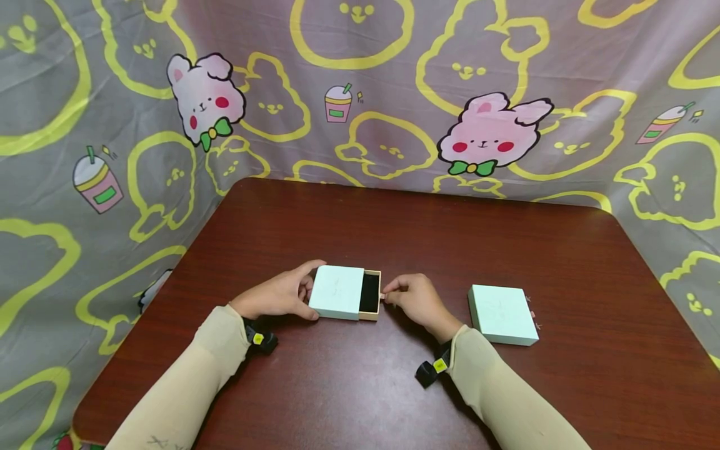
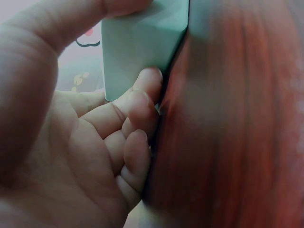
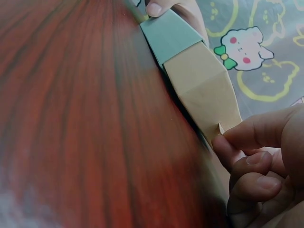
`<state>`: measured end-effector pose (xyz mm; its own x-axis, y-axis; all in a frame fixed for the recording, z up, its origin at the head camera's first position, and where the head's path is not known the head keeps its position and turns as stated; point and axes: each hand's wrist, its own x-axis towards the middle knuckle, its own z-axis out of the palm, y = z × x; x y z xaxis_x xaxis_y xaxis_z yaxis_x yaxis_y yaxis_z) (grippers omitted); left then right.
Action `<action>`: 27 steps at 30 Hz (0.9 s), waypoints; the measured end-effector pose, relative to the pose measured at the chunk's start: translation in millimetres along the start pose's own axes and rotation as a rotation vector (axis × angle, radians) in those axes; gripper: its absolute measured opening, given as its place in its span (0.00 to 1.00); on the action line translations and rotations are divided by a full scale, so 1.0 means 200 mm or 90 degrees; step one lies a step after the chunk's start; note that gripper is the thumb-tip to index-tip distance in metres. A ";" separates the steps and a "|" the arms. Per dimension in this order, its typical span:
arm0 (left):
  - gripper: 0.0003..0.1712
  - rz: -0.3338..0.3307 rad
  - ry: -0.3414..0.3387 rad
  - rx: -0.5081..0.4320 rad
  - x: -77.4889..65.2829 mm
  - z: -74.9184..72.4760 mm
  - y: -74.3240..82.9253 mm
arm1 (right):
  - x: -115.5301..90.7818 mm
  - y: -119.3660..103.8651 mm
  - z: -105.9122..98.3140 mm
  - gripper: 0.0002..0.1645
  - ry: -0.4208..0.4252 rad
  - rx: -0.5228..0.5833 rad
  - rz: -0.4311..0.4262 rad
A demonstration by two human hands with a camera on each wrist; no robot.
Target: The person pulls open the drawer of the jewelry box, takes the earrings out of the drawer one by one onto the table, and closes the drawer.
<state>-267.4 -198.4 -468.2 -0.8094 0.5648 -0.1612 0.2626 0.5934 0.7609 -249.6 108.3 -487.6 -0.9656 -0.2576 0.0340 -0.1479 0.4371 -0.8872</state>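
Between the left fingers (image 2: pixel 140 111) and the right fingers (image 3: pixel 259 133), the box (image 1: pixel 337 292) and its part-open drawer (image 1: pixel 371 297) fill the span, with the pinched tab (image 3: pixel 221 128) closing the last gap; a hand could cross only over the top or around. Beyond both sets of fingers I see plain bench (image 1: pixel 394 219) as far as the curtain (image 1: pixel 388 75), which walls off that side. On the near side, bench runs between the sleeves (image 1: pixel 180 387), though black wrist cameras (image 1: pixel 426 374) jut in. To the right of the right fingers, a stretch of bench ends at a second box (image 1: pixel 503 314), which blocks any low sideways pass. The left fingers sit close to the wood, with little room underneath.
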 end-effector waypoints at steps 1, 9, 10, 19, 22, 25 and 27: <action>0.59 -0.001 0.000 0.000 0.00 0.00 0.00 | 0.00 0.00 0.00 0.05 0.001 0.000 0.001; 0.59 -0.001 -0.002 0.007 0.00 0.00 -0.01 | -0.01 0.02 -0.01 0.05 0.007 -0.002 0.004; 0.59 -0.001 -0.003 0.007 0.00 0.00 -0.01 | -0.01 0.02 -0.01 0.05 0.009 -0.001 0.004; 0.59 0.001 0.000 0.005 0.00 0.00 -0.01 | -0.02 0.01 -0.03 0.05 0.008 0.003 0.007; 0.59 0.000 -0.001 0.005 0.00 0.00 -0.01 | -0.02 0.02 -0.03 0.05 0.009 0.001 0.010; 0.59 -0.001 -0.001 0.008 0.00 0.00 -0.01 | -0.02 0.03 -0.04 0.05 0.007 0.005 0.016; 0.59 -0.002 -0.001 0.009 0.00 -0.01 -0.01 | -0.02 0.03 -0.04 0.05 0.006 0.005 0.019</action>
<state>-268.6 -200.0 -468.6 -0.8093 0.5636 -0.1654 0.2669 0.6036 0.7513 -247.6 119.4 -489.9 -0.9715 -0.2367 0.0121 -0.1179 0.4381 -0.8911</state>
